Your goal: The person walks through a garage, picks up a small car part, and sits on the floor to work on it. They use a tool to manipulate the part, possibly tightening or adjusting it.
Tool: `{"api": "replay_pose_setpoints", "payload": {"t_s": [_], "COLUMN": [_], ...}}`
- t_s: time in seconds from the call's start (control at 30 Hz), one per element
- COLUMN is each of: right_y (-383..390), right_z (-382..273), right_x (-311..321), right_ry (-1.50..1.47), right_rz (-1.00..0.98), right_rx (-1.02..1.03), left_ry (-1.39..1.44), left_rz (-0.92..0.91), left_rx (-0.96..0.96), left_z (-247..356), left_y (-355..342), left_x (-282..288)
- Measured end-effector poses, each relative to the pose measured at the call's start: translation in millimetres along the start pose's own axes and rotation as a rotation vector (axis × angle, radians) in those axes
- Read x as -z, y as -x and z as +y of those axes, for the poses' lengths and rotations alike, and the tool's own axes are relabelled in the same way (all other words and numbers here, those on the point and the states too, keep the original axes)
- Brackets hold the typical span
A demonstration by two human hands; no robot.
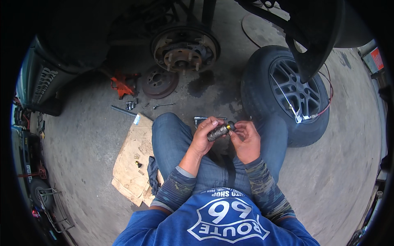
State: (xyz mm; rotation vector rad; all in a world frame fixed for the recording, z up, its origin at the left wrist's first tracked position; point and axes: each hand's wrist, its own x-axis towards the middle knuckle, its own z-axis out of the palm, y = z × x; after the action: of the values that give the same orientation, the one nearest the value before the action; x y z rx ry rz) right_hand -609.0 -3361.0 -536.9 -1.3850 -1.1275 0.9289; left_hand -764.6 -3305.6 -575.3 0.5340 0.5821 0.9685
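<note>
A dark, grimy brake wheel cylinder (217, 133) is held above my lap. My left hand (200, 138) is closed around its body, thumb on top. At its right end shows a brass-yellow band with a black rubber boot (231, 125) beyond it. My right hand (247, 141) has its thumb and fingers closed on that boot end; the fingertips partly hide it. On the cardboard (130, 158) to my left lie a small black and yellow part (138, 164) and a small spring (140, 172). A dark cloth (153, 174) rests at the cardboard's edge by my left leg.
Ahead is an exposed drum brake hub (182, 59), with a rusty brake drum (159, 85) and red jack stand (122, 86) below it. A wheel (283, 98) carrying an air blow gun (301, 118) stands right. A wrench (164, 105), sockets (131, 105) and ratchet (199, 119) lie on the floor.
</note>
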Motion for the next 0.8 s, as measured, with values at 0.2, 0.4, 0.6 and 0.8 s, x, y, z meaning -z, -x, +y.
{"api": "replay_pose_setpoints", "payload": {"t_s": [0.2, 0.4, 0.6, 0.8], "right_y": [-8, -4, -4, -7], "right_z": [-11, -3, 1, 5], "right_x": [-2, 0, -2, 4], "right_ry": [0.205, 0.308, 0.247, -0.018], "right_rz": [-0.026, 0.023, 0.012, -0.082], "right_rx": [0.017, 0.048, -0.069, -0.116], "left_ry": [-0.032, -0.091, -0.315, -0.258], "left_rz": [-0.037, 0.017, 0.013, -0.002], "left_rx": [0.014, -0.006, -0.076, -0.054], "left_z": [2, -5, -6, -8], "left_y": [-9, -8, -7, -9], "left_x": [5, 8, 11, 11]}}
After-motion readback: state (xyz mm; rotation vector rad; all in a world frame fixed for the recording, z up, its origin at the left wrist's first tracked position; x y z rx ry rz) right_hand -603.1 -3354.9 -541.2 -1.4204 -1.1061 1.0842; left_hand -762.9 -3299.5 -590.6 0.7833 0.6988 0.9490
